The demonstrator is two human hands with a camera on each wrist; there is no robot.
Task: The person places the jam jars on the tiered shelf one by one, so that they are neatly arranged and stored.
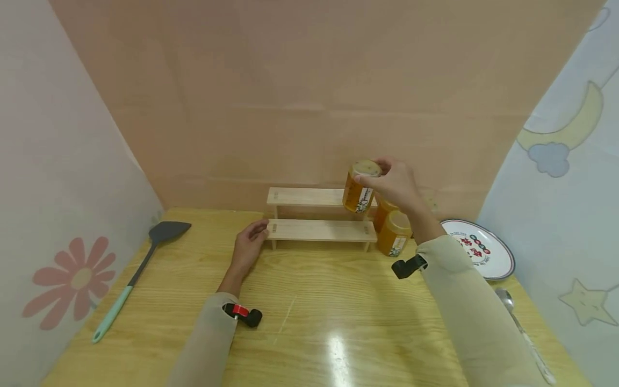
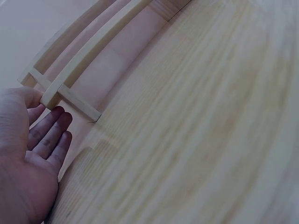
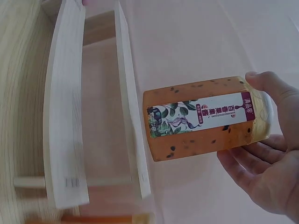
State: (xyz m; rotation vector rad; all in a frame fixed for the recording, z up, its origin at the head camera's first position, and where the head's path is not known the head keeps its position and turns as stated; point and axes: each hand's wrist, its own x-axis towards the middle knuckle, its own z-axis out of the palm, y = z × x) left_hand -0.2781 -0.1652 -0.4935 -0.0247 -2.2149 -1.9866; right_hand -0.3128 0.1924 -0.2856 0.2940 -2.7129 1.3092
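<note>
- At the hub of the clock used here stands the shelf (image 1: 314, 231), pale wood, with a lower board in front and a raised upper board (image 1: 304, 196) behind.
- Toward two o'clock is the jar (image 1: 353, 194), amber with dark seeds and a leafy label, roughly upright in the air at the right end of the upper board; whether its base touches the wood I cannot tell.
- Also at two, just beyond it, the right hand (image 1: 397, 185) pinches that jar near its top, thumb on one side, fingers on the other.
- Between eight and nine, the left hand (image 1: 248, 248) pinches the near end of the lower board with thumb and forefinger; its other fingers bend loosely below, slightly apart.
- At three, just beside the shelf, a front jar (image 1: 393, 239) stands on the table (image 1: 290, 322), partly hiding a rear jar (image 1: 382, 214).
- Farther out at three lies a plate (image 1: 490, 269), white, dark-rimmed, with red print.
- Toward four lies a spoon (image 1: 524, 334), its bowl near the plate.
- Between eight and nine, well apart from the shelf, lies a spatula (image 1: 143, 264), dark blade outward, mint handle nearest the viewer.
</note>
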